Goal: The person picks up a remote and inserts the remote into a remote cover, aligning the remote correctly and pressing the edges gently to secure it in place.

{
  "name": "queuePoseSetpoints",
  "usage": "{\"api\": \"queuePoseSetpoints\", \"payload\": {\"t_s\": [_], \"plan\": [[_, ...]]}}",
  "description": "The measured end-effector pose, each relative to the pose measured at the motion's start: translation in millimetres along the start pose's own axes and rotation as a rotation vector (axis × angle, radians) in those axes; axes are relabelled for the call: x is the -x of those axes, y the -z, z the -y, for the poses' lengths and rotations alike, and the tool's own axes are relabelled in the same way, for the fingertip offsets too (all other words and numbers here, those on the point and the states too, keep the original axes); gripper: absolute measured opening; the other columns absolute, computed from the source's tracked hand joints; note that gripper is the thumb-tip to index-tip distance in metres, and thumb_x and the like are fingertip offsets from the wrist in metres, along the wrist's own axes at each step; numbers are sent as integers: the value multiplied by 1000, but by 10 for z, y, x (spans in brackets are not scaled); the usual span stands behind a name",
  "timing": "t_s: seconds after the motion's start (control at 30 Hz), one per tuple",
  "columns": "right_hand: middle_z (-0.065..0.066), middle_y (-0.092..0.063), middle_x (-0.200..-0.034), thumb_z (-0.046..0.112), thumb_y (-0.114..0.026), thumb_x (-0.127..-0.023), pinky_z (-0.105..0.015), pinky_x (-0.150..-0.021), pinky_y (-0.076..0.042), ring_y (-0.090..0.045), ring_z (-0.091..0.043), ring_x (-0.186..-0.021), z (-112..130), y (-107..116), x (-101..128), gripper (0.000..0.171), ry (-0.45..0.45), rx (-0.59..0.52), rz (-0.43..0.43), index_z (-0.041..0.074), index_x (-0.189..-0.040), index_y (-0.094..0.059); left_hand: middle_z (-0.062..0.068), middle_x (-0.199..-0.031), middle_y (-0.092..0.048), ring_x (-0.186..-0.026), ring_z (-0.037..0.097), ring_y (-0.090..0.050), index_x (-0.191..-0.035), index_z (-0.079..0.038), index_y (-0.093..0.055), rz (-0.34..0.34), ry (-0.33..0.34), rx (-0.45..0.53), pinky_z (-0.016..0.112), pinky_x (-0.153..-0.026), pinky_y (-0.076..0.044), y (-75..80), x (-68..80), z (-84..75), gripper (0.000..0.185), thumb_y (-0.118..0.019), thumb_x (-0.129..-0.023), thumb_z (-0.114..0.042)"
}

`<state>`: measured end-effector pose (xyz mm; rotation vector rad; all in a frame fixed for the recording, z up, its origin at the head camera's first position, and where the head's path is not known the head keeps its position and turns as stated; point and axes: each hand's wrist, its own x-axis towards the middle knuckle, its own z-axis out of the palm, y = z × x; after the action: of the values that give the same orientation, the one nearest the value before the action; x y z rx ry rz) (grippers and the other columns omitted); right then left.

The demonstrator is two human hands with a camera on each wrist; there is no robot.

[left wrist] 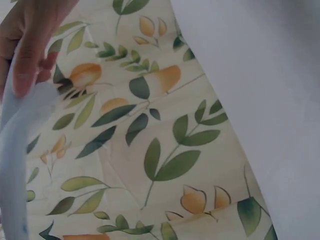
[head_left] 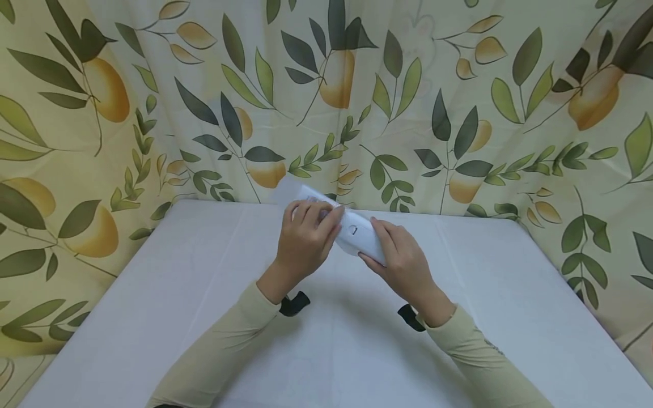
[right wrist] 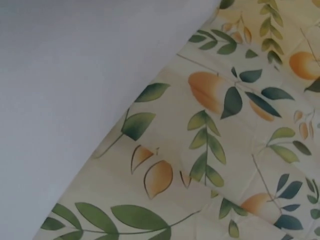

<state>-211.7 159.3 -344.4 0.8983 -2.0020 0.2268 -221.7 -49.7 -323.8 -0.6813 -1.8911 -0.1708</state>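
Observation:
Above the far part of the table, both hands hold a long white package (head_left: 364,231) at a slant. It has a small dark mark on its face, and a translucent film (head_left: 287,190) sticks out past its left end. The left hand (head_left: 306,235) grips the left part with curled fingers. At the right end, the right hand (head_left: 405,262) has its thumb below and its fingers above the package. In the left wrist view, a thumb (left wrist: 25,70) lies against the pale package (left wrist: 12,165). The right wrist view contains no hand. What is inside the package cannot be made out.
A white-covered table (head_left: 326,351) lies beneath the hands. Behind it hangs a curtain (head_left: 398,113) printed with leaves and orange fruit, which also runs down both sides. Black straps (head_left: 295,304) show at the wrists.

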Motion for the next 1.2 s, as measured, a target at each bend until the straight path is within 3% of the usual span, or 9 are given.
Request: {"api": "queuePoseSetpoints", "payload": {"t_s": [0.17, 0.33, 0.57, 0.67, 0.77, 0.83, 0.93, 1.07, 1.2], "plan": [[-26, -59, -105, 15, -87, -59, -48, -71, -54, -60, -39, -85, -34, 49, -34, 74, -85, 39, -61, -10, -120, -52, 9, -92, -63, -90, 25, -54, -95, -7, -67, -28, 49, -33, 42, -84, -44, -5, 111, -4, 28, -75, -76, -27], [-27, -56, -107, 13, -87, -61, -48, -75, -55, -58, -38, -88, 16, 35, -59, 76, -107, 13, -58, -10, -122, -49, 4, -79, -64, -81, 22, -55, -83, -9, -64, 39, 77, 11, 40, -81, -44, -53, 123, -108, 25, -72, -80, -33], [-27, -55, -107, 9, -86, -61, -49, -74, -55, -56, -36, -91, 99, -11, -53, 76, -166, -74, -88, -10, -124, -49, 5, -78, -68, -78, 21, -56, -83, -6, -67, 33, 108, 75, 39, -82, -45, -86, 110, -214, 12, -71, -81, -17], [-27, -54, -108, 13, -81, -70, -50, -74, -55, -57, -36, -91, 135, 7, -66, 67, -216, -118, -101, -9, -124, -49, 5, -76, -67, -77, 21, -55, -82, -6, -68, 4, 88, 121, 38, -82, -45, -81, 109, -237, 9, -71, -81, -14], [-26, -51, -112, 29, -68, -85, -50, -72, -55, -56, -35, -88, 176, 32, -94, 57, -266, -171, -113, -8, -125, -49, 4, -75, -66, -77, 20, -55, -81, -6, -68, -26, 55, 148, 37, -82, -44, -76, 110, -251, 7, -69, -82, -14], [-25, -48, -114, 35, -61, -89, -49, -71, -55, -56, -35, -86, 200, 50, -115, 57, -291, -200, -113, -8, -125, -49, 3, -76, -66, -77, 19, -55, -82, -7, -69, -37, 34, 154, 36, -82, -44, -73, 115, -255, 8, -68, -84, -14], [-25, -46, -115, 27, -70, -84, -47, -70, -55, -55, -34, -83, 226, 70, -140, 57, -308, -197, -91, -7, -125, -50, 3, -78, -68, -78, 19, -56, -83, -7, -70, -40, 13, 156, 36, -83, -45, -66, 129, -258, 8, -69, -83, -15], [-26, -46, -113, 10, -83, -66, -47, -72, -56, -57, -36, -85, 238, 71, -150, 68, -295, -146, -56, -7, -123, -50, 3, -80, -69, -79, 17, -57, -84, -8, -72, -28, -13, 159, 36, -84, -45, -54, 153, -270, 9, -73, -80, -16], [-27, -46, -110, 9, -86, -62, -48, -72, -56, -58, -38, -90, 228, 57, -151, 71, -266, -111, -52, -8, -122, -51, 3, -80, -69, -79, 17, -57, -85, -8, -71, -12, -23, 156, 36, -85, -46, -55, 164, -277, 11, -73, -80, -17]]}}
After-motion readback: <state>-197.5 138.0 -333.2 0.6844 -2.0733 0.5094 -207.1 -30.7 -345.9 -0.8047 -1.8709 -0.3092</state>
